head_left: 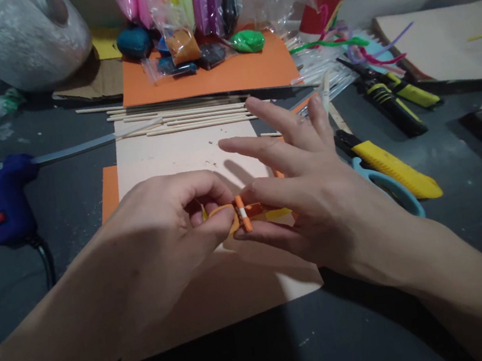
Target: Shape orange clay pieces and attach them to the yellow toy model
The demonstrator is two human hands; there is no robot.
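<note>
Over the pale paper sheet (220, 291), my two hands meet at a small orange craft piece (242, 213) with a white band round its middle. My left hand (163, 233) pinches a rounded orange-yellow part (231, 220) of it between thumb and fingers. From the other side, my right hand (309, 189) grips it between thumb and index finger, its other fingers spread out. A bit of yellow shows behind the right fingers. How the parts join is hidden by my fingers.
Wooden sticks (196, 117) lie behind the hands. A blue glue gun (5, 195) is at left. On the right are a yellow cutter (396, 167), blue-handled scissors (388, 189) and black-yellow tools (392, 105). Bagged clay (181, 45) lies on orange card (156, 88) at the back.
</note>
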